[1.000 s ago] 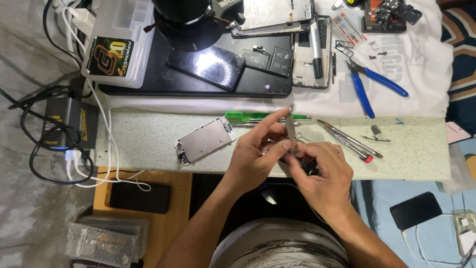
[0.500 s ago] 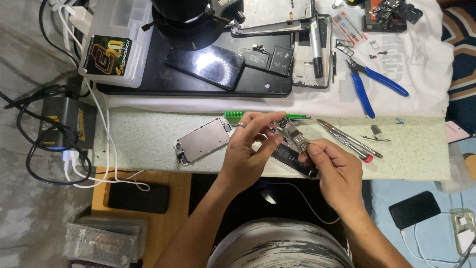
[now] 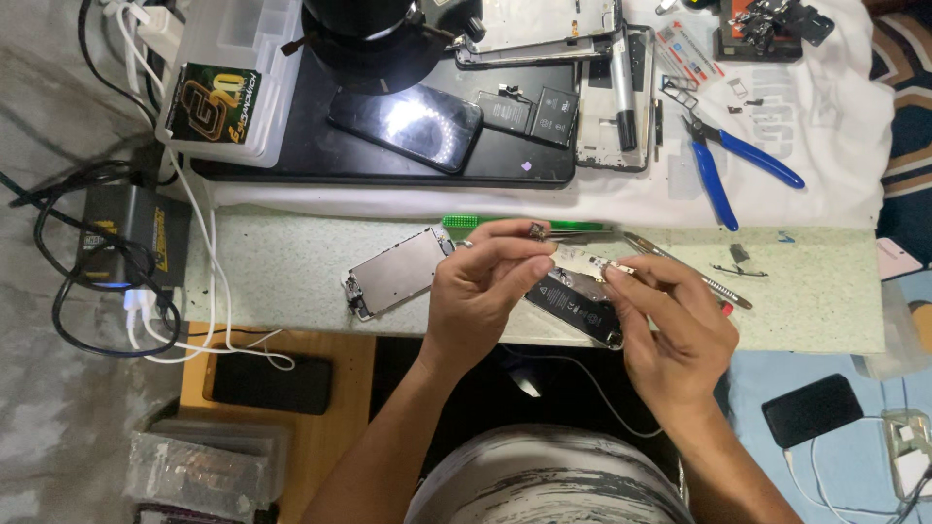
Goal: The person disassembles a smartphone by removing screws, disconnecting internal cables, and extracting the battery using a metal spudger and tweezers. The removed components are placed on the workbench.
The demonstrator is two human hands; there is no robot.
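Two hands at work, both mine: left hand [image 3: 481,291], right hand [image 3: 680,335], each grip pinched on one small circuit board [image 3: 582,260] between them.

One bench [image 3: 291,267], pale speckled top.

One metal shield plate [image 3: 396,273] lying on it. One opened phone body [image 3: 581,303] under my fingers.

One green-handled tool [image 3: 505,222]. One pair of blue-handled pliers [image 3: 738,165].

Three dark phones lying whole: one under the lamp [image 3: 406,124], one on the wooden shelf [image 3: 272,383], one on the blue cloth [image 3: 814,409].

One black charger box [image 3: 131,233] with cables.

One white cloth [image 3: 825,126] carrying small parts, too tiny to count.
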